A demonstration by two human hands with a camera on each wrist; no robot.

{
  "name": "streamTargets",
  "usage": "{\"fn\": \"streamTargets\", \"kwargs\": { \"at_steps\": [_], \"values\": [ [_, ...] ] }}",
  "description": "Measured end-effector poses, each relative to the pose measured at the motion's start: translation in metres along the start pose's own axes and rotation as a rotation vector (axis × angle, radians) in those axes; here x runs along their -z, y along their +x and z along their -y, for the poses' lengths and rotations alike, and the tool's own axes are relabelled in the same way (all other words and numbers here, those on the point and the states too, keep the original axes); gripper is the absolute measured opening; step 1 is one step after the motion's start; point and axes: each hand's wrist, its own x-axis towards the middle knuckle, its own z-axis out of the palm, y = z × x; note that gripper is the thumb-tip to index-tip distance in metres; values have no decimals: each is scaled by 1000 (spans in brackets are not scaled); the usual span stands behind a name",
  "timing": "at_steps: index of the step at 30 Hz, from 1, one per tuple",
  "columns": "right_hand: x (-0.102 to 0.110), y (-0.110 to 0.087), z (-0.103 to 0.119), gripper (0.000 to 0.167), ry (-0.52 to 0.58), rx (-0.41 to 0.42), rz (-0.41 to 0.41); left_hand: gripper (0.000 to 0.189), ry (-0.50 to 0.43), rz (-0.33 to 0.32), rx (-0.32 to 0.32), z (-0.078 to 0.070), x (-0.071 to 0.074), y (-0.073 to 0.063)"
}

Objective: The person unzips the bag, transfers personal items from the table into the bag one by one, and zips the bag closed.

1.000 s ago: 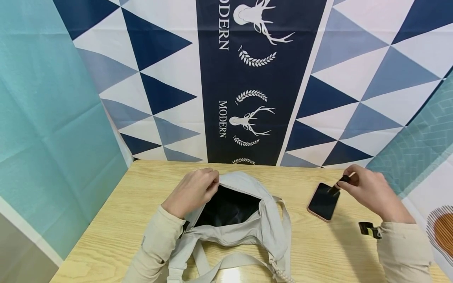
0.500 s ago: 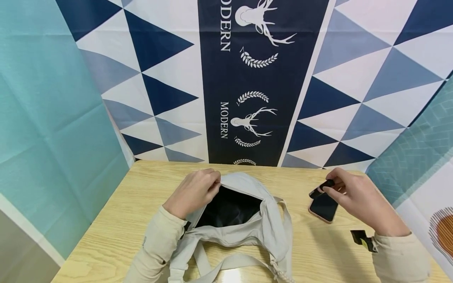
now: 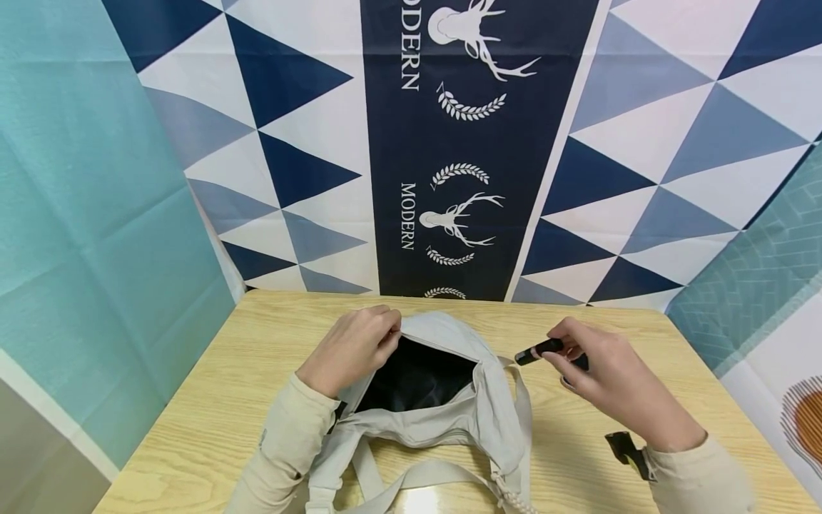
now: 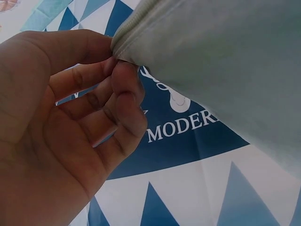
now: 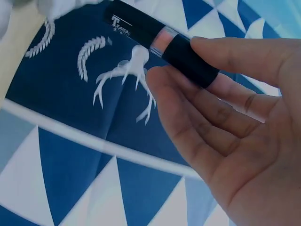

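Observation:
A light grey cloth bag (image 3: pixel 507 407) lies on the table with its zipped mouth wide, showing a black lining (image 3: pixel 417 378). My left hand (image 3: pixel 359 346) pinches the zipper edge of that mouth and holds it up; in the left wrist view, thumb and fingertips grip the fabric corner (image 4: pixel 141 47). Between thumb and fingers of my right hand (image 3: pixel 606 371) is a black lipstick (image 5: pixel 162 42) with a clear pinkish band and white lettering. Its free end points left, close to the bag's right side. Mostly hidden behind the right hand is a phone (image 3: pixel 581 362) on the table.
The wooden table (image 3: pixel 205 400) meets a patterned wall cloth (image 3: pixel 449 143) at the back. Bag straps (image 3: pixel 424 472) and a braided cord (image 3: pixel 510 496) trail toward the near edge. A round brown, fringed pattern (image 3: pixel 809 421) shows at far right.
My right hand has carried the lipstick left from over the phone toward the bag, turning it from steep to nearly level. The left hand keeps its pinch on the bag's edge.

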Motion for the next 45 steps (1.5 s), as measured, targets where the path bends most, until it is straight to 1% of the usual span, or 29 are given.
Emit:
{"fn": "streamTargets", "kwargs": {
  "at_steps": [4, 8, 11, 13, 15, 18, 21, 24, 27, 32, 35, 37, 40, 45],
  "values": [
    [-17, 4, 11, 32, 28, 54, -10, 23, -2, 1, 7, 1, -1, 0],
    [-37, 9, 21, 36, 83, 83, -20, 23, -5, 6, 5, 2, -2, -1],
    [-51, 12, 27, 37, 146, 96, 5, 23, -7, 9, 5, 2, -3, -2],
    [-61, 14, 31, 34, 175, 95, 25, 23, -6, 9, 8, 3, -3, -3],
    [-72, 16, 34, 30, 177, 87, 32, 24, -5, 5, 9, 3, -3, -4],
    [-87, 18, 38, 25, 134, 71, 25, 23, -1, 2, 7, 4, -3, -4],
    [-100, 18, 41, 25, 91, 88, 33, 23, 2, 2, 7, 5, -3, -4],
    [-110, 19, 45, 24, 59, 106, 61, 23, 3, 4, 9, 5, -3, -3],
    [-118, 21, 48, 23, 40, 103, 96, 22, 3, 5, 9, 5, -3, -2],
    [-135, 25, 50, 21, 68, 102, 171, 20, 4, 18, 11, 4, -4, 0],
    [-144, 24, 49, 22, 52, 108, 209, 19, 2, 25, 10, 4, -5, 1],
    [-148, 24, 49, 24, 23, 108, 214, 18, 1, 24, 5, 4, -4, 2],
    [-152, 23, 50, 25, -26, 108, 199, 19, 4, 19, 2, 4, -4, 3],
    [-148, 24, 54, 22, -79, 113, 175, 18, 4, 19, 11, 6, -2, 2]
  ]
}}
